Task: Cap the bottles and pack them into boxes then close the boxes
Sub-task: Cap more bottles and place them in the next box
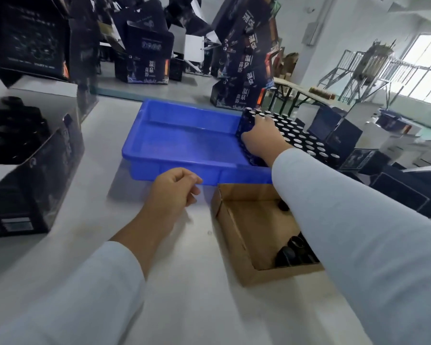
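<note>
Reaching into the blue plastic tray [179, 135], the right hand [261, 140] grips dark uncapped bottles [246, 120] at its right edge; the left hand [172, 192] hovers loosely curled, holding nothing.

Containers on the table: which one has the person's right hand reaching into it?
The blue plastic tray. The right hand rests on the dark bottles at its right end, while the brown cardboard box nearer the person holds only loose black caps.

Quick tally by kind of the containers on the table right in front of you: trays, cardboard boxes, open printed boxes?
Blue tray: 1
Brown cardboard box: 1
Dark printed box, open, bottles inside: 1
Total: 3
</note>
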